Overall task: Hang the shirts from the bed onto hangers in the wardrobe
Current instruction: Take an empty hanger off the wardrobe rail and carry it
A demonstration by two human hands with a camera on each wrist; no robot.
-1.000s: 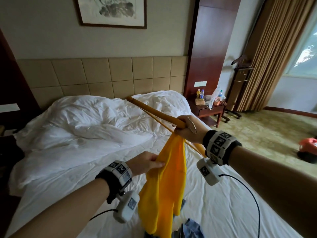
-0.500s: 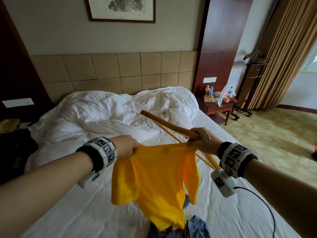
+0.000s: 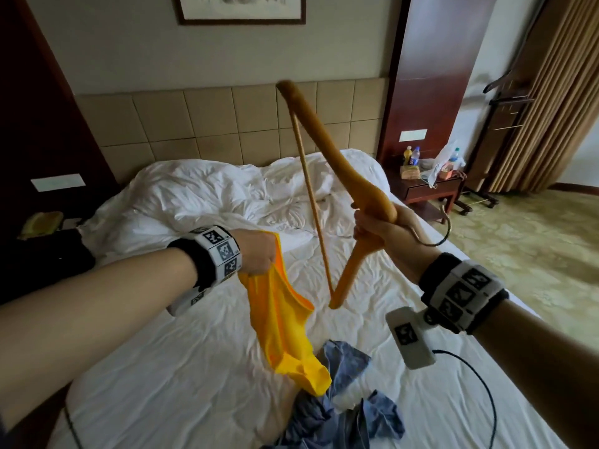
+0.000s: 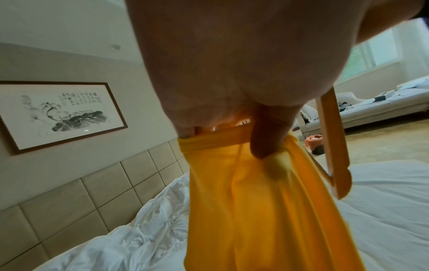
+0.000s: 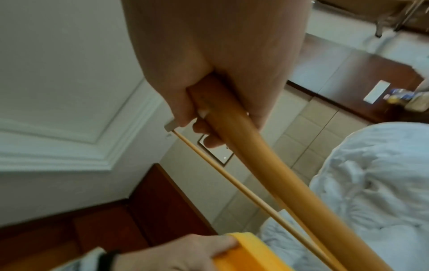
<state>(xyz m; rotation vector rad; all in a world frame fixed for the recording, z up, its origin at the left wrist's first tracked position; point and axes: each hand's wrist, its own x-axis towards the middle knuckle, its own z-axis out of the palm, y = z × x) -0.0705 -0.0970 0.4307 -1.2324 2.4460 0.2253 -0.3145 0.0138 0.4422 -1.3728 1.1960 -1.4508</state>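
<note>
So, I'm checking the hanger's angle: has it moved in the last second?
Yes. The wooden hanger has swung upright; its far tip now rises over the headboard instead of lying low across the duvet.

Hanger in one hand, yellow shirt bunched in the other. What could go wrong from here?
1. The left hand grips the yellow shirt bunched at one spot, so the neck opening is not spread; the wooden hanger may snag or miss it.
2. The shirt's lower end drapes onto the blue clothes on the bed; lifting could drag them along.
3. The right hand holds the hanger near its hook, tilted steeply; the grip may need resetting.
</note>
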